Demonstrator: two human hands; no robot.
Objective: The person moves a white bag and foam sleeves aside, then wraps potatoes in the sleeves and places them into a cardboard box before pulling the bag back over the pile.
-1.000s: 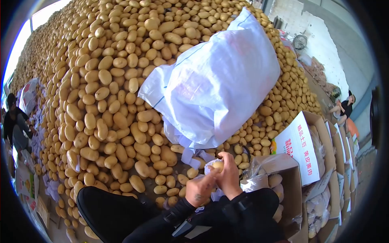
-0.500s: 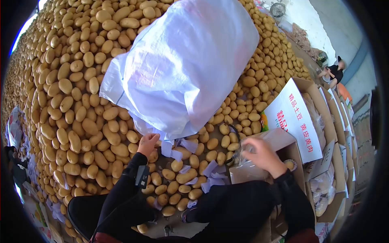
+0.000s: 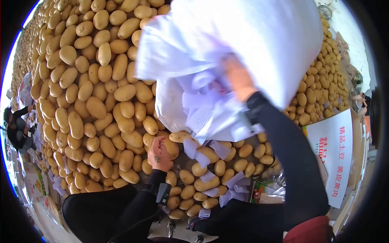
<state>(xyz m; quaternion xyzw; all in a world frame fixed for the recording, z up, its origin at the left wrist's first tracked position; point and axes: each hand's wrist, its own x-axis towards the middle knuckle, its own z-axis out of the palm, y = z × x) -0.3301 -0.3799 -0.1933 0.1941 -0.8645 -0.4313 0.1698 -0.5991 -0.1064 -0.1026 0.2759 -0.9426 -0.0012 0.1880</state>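
Note:
A large white woven sack [image 3: 259, 36] lies on the potato pile [image 3: 93, 105], its mouth open towards me and pale purple net sleeves [image 3: 202, 99] showing inside. My right hand [image 3: 239, 79], blurred by motion, reaches to the sack's mouth beside the sleeves; its fingertips are smeared and hard to make out. My left hand [image 3: 159, 153] is over the potatoes below the sack's lower left edge, fingers curled together; whether it holds anything is hidden. More purple sleeves [image 3: 236, 188] are strewn among the potatoes near my knees.
A cardboard box with a white printed flap [image 3: 334, 158] stands at the right, with clear plastic [image 3: 275, 184] near my right forearm. Another person [image 3: 18, 127] in dark clothes is at the far left, and part of a person [image 3: 361, 103] shows at the far right.
My right hand has moved from the plastic by the box up to the sack's mouth. The view has shifted, and the sack's mouth now shows the sleeves inside. My left hand stays low.

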